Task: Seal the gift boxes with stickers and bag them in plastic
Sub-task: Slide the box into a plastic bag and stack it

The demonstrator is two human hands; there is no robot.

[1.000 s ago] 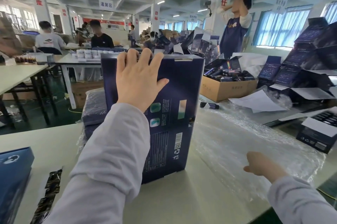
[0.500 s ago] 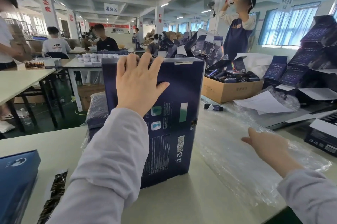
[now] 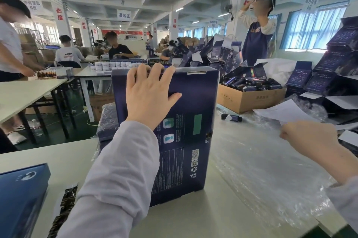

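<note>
Gift box (image 3: 193, 102) upright under left hand (image 3: 149, 100)

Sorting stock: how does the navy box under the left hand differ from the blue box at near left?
The dark navy cardboard box stands upright, gripped by the left hand; the brighter blue box lies flat, untouched. Navy shows a barcode, blue a white logo. Both rectangular.

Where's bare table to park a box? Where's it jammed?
Bare table left of the upright gift box, bounded by the blue box; also in front of it. Right: plastic bags cover the top. Far right: carton, stacked boxes, papers.
</note>
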